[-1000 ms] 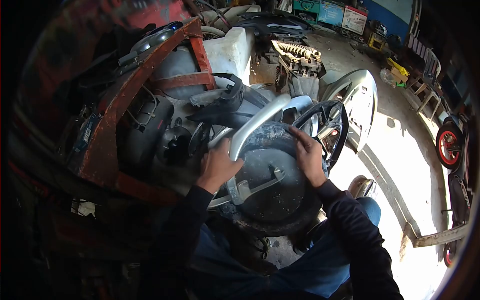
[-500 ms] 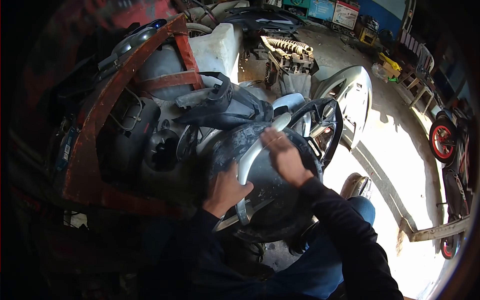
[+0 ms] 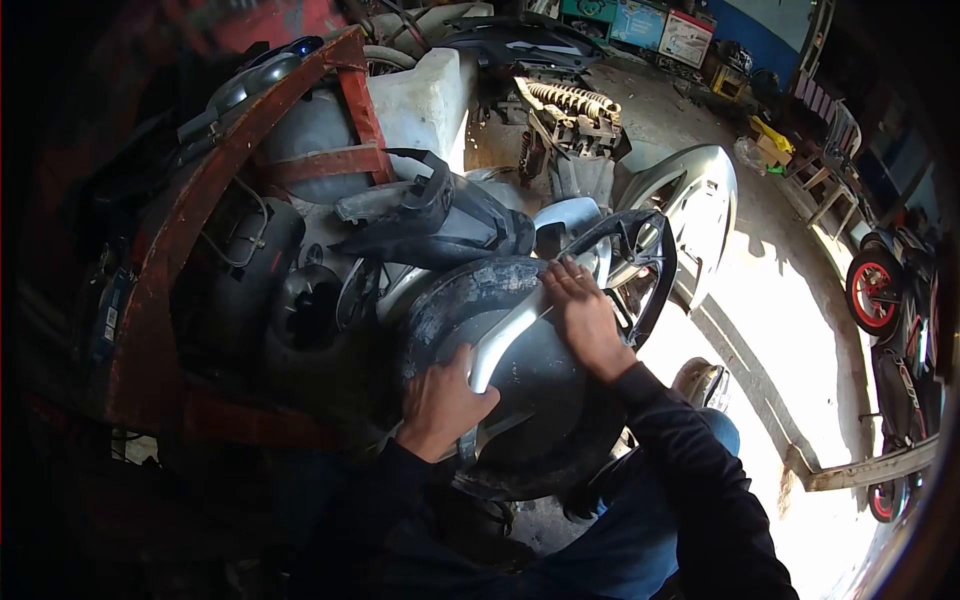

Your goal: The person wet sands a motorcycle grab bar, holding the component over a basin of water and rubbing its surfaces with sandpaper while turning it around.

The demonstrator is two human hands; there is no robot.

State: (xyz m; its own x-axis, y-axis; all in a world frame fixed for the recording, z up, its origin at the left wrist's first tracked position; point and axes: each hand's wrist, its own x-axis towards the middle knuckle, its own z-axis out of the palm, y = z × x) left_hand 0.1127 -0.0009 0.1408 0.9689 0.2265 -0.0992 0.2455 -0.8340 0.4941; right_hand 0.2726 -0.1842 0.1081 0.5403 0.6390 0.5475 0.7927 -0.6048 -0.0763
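A curved, silver-grey bar (image 3: 512,332), like a motorcycle trim piece, lies at a slant over a round, scuffed black tub (image 3: 545,400). Around its lower bend my left hand (image 3: 445,403) is closed, with the thumb on the near side. My right hand (image 3: 588,320) rests on the bar's upper end, fingers stretched out together and lying across it. That end is covered by the fingers. Whether anything thin sits under the right palm is hidden. Just beyond the tub is a black plastic fairing (image 3: 450,215).
A rusty red metal frame (image 3: 185,245) rises on the left. A black loop-shaped part (image 3: 660,285) and a large silver panel (image 3: 712,205) stand beyond my right hand. A shock absorber spring (image 3: 575,98) lies farther back. A motorcycle wheel with red rim (image 3: 874,295) is at right.
My right hand has slid up and away along the bar, now covering its upper end, which showed before. My left hand keeps its grip. The view has shifted slightly.
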